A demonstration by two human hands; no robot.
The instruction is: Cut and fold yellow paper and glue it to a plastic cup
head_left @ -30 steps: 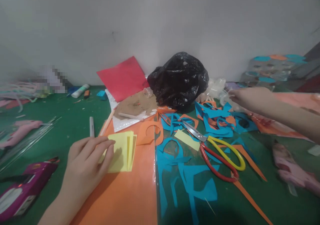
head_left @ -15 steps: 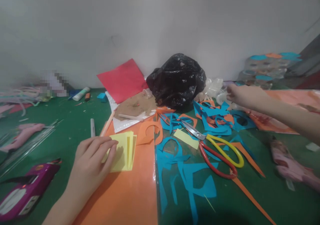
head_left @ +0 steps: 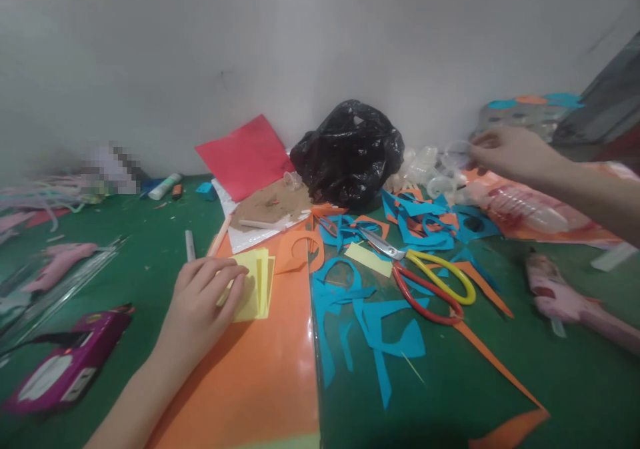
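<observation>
My left hand (head_left: 205,302) rests with bent fingers over the left side of several yellow paper pieces (head_left: 257,289), thumb and fingers closed about their edge. Beneath them lies an orange sheet (head_left: 260,382) with a glossy surface. At the right back my right hand (head_left: 510,150) is raised, its fingers pinched. A clear plastic piece with a round rim (head_left: 456,152) is at its fingertips, blurred against other clear plastic cups (head_left: 440,186) just below. Scissors (head_left: 400,256) with one red and one yellow handle lie between the hands.
Blue paper scraps (head_left: 375,316) surround the scissors. Pink glue guns lie right (head_left: 565,302) and left (head_left: 60,266). A black plastic bag (head_left: 350,152) and red paper (head_left: 245,156) stand by the wall. A purple box (head_left: 75,362) lies front left; a clear bottle (head_left: 525,206) lies right.
My right hand has lifted up from among the clear plastic cups, with a clear rimmed piece now at its fingertips. My left hand stays on the yellow paper. The view has shifted slightly.
</observation>
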